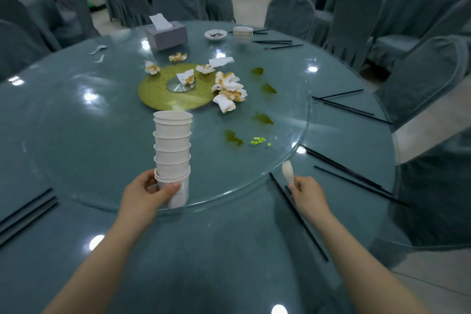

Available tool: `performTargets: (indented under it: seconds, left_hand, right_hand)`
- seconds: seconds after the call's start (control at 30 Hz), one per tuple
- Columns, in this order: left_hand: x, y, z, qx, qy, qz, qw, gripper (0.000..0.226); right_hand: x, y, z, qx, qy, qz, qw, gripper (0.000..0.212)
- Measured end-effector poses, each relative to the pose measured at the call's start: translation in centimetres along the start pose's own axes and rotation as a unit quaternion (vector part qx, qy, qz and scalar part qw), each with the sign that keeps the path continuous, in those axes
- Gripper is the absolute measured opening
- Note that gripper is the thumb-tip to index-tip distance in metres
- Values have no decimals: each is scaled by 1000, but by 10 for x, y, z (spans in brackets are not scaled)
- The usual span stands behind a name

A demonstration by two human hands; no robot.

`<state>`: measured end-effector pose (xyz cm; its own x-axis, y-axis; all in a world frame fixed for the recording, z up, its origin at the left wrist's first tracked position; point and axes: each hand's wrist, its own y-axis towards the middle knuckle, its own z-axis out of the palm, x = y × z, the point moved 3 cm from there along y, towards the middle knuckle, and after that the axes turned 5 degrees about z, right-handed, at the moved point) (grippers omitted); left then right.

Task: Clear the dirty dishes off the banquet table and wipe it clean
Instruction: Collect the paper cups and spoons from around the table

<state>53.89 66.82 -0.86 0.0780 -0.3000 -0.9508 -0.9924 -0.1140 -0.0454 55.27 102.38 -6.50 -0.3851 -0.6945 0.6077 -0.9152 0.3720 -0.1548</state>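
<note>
fingers of the left hand (153,191) curled round the bottom cup of a tall stack of white cups (172,153), which stood on the near edge of the glass turntable (76,160). the right hand (307,192) pinched a white spoon (288,172), its long axis pointing away toward the table's far edge. black chopsticks (298,216) lay just beside that hand (the nearer one), likely next. far edge: a bowl (243,31) and a soiled saucer (215,34); the top cup's contents couldn't be told.

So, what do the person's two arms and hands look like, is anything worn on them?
Both forearms are bare as far as the picture shows: no sleeves, gloves, watch or bracelet. The left hand and the right hand show no rings.
</note>
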Motion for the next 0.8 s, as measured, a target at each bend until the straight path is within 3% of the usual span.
performTargets:
  seconds: [0.17,0.43,0.8]
  left_hand:
    - [-5,-66,-35,-12,-31,18,999,37]
    - [-7,-202,-106,-55,-61,55,995,36]
    - [-10,-325,-213,-164,-47,62,983,40]
  right_hand:
    - [33,-74,-9,5,-30,-83,996,28]
    - [69,-213,-24,14,-2,-137,990,19]
    - [156,-322,12,98,16,-269,958,19]
